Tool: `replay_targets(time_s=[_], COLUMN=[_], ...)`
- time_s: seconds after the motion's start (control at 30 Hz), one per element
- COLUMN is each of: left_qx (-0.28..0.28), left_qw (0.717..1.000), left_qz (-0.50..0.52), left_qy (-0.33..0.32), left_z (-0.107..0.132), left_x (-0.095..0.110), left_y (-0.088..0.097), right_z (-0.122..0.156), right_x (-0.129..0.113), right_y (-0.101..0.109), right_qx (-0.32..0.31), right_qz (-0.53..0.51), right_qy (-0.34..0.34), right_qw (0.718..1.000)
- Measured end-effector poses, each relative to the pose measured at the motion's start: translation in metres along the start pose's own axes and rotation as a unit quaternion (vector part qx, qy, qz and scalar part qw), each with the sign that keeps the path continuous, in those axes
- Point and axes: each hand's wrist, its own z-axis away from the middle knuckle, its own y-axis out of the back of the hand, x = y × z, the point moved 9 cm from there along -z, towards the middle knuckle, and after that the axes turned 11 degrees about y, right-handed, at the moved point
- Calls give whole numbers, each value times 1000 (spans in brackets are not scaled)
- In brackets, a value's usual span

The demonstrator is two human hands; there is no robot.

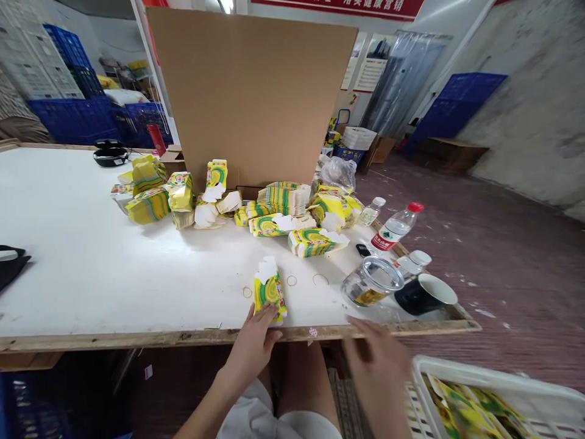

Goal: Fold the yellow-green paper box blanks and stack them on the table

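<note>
Yellow and green printed card: a flat carton (269, 289), or a thin stack of such cartons (I cannot tell which), lying on the white tabletop (137, 280) close to its near wooden edge (137, 340), white flaps pointing away from the seated person.

Left hand (256, 332): palm down on the carton's near end, fingers close together over the printed face, thumb standing apart.

Right hand (379, 360): blurred, at the near edge, right of the carton and well apart from it; whether its fingers are apart or together, I cannot tell.

Thin tan rings (292, 285), three: one left of the carton, two right.

Printed carton bundles (315, 242), many: in a rough row across the table, before a tall brown cardboard panel (256, 97).

Table's right end: clear jar (372, 283), lidless; dark mug (415, 296), tilted in view, beside it; red-capped bottle (388, 236); two smaller white-capped bottles (371, 213); small black object (363, 250).

Lower right: white plastic basket (493, 371), containing yellow and green pieces (470, 408).

Far left: blue crates (73, 119), stacked.
</note>
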Motion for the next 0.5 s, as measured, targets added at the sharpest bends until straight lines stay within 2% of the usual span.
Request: replay_targets(time_s=[0.03,0.07,0.13,0.17,0.23,0.5], left_qx=[-2,-2,-3,-4,-6,-9], left_qw=[1000,1000,1000,1000,1000,999], left_qz=[-1,-2,-4,-4,-3,30], left_qy=[-1,-1,0,1,6,28], left_z=[0,0,0,0,-1,-3], left_x=[-1,-2,-3,-5,-8,-23], left_y=[-2,-4,-5,-4,-3,-5], right_z=[-5,-10,-16,-18,-17,-8], right_x=[-13,-26,-48,-55,-58,-58], right_y=[-40,-73,-121,-135,-146,-136], right_qx=[-68,-102,-135,-141,-145,-122], right_qz=[16,13,10,7,7,-6], right_qy=[-2,3,9,10,6,-15], right_qw=[998,995,991,990,989,992])
